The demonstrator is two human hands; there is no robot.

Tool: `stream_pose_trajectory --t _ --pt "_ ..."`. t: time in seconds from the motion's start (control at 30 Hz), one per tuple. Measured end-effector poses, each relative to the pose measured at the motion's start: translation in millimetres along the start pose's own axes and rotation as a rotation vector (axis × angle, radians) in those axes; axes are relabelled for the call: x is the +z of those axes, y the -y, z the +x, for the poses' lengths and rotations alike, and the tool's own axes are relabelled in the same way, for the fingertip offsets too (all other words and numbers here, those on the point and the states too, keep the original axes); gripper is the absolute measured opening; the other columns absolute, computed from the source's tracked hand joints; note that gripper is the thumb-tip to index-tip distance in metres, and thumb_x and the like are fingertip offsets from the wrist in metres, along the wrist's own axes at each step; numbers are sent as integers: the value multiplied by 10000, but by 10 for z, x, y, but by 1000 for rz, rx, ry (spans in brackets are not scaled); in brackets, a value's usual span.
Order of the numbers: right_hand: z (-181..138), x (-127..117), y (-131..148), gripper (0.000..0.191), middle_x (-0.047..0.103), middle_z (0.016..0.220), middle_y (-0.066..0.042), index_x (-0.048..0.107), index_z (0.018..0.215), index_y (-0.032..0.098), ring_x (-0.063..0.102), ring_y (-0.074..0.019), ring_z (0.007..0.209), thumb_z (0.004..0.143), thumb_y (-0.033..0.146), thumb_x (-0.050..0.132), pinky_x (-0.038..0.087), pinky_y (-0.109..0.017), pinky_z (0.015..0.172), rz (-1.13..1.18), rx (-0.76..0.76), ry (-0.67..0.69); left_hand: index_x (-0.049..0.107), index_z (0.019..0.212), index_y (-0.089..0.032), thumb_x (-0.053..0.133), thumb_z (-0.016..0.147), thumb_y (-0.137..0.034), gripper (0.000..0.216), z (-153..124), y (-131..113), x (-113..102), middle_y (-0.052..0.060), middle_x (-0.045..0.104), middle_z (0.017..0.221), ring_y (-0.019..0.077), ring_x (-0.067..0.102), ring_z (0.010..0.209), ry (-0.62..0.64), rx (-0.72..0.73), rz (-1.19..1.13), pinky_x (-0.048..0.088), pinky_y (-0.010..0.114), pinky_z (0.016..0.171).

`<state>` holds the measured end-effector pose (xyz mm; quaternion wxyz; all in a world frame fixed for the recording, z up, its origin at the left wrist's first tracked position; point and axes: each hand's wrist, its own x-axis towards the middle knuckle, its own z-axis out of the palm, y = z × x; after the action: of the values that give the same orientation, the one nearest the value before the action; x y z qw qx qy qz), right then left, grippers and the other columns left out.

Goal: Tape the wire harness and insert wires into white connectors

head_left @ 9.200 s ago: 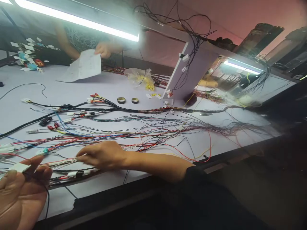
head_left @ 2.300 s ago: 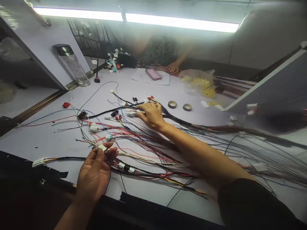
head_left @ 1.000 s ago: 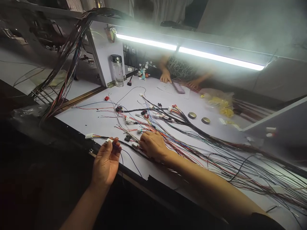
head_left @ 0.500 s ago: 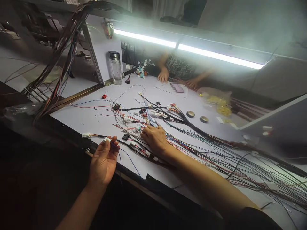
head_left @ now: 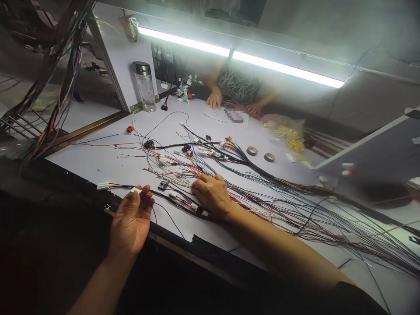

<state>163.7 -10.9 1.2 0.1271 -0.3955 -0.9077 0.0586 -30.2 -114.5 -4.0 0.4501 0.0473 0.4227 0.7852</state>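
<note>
My left hand (head_left: 131,223) is at the table's front edge, thumb and fingers closed on a small white connector (head_left: 135,191). A blue wire (head_left: 170,218) trails from beside it over the edge. Just beyond lies a wider white connector (head_left: 103,186) on a black-sleeved cable. My right hand (head_left: 211,194) rests palm down on the wire bundle, its fingers curled around thin wires (head_left: 187,183); the fingertips are partly hidden. Left of it are a black connector (head_left: 163,186) and a white connector with a teal part (head_left: 180,174).
Wire harnesses (head_left: 272,179) spread across the white table (head_left: 111,168) to the right. Two tape rolls (head_left: 252,151), a bag of yellow parts (head_left: 292,133) and a glass bottle (head_left: 145,87) stand farther back. Behind, under a tube light (head_left: 183,41), another person's hands (head_left: 215,97) rest on the table.
The view has shifted, so the scene sits farther left. My right hand has slid a little rightward along the wires, away from the teal-marked connector. My left hand keeps its hold on the white connector.
</note>
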Motion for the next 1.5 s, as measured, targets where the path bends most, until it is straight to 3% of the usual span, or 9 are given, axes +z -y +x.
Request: stream_pose_trajectory --t 0.23,0.4,0.7,0.97,1.27,1.5 --pt "-250 -224 -313 180 680 1056 -31 652 1052 231 590 -165 972 905 321 602 292 -317 834 109 58 39 700 861 -173 703 778 -185 84 30 -8 -25 54 712 970 121 654 802 8 7 66 563 211 756" --pt "-616 -434 -624 125 694 974 -19 664 969 211 596 -130 851 928 293 580 306 -289 801 160 193 -16 676 792 -166 630 819 -149 56 -51 -19 108 64 719 947 138 670 809 -9 -52 135 578 226 760" --pt "-883 -508 -560 113 693 968 -27 671 961 200 593 -142 865 923 252 578 296 -286 784 118 144 62 651 828 -171 640 825 -225 54 -341 262 398 107 716 1068 217 693 949 90 -246 270 588 271 785" --pt "-1104 -712 -1028 85 706 925 -8 688 918 203 605 -129 837 899 216 607 307 -278 758 98 326 -17 623 827 -175 672 800 -272 113 -350 344 421 145 684 1161 298 640 1091 131 -285 360 581 334 830" --pt "-1053 -642 -739 169 684 926 -16 687 909 204 570 -138 845 947 279 540 258 -300 752 49 145 128 631 846 -181 617 837 -234 55 -387 328 516 131 692 1147 277 632 1110 86 -286 408 583 300 815" --pt "-889 -608 -637 218 672 935 -52 660 894 172 565 -154 820 970 271 482 246 -325 748 -103 122 222 626 843 -171 622 830 -214 46 -404 345 554 142 689 1151 295 630 1109 91 -284 383 596 325 799"
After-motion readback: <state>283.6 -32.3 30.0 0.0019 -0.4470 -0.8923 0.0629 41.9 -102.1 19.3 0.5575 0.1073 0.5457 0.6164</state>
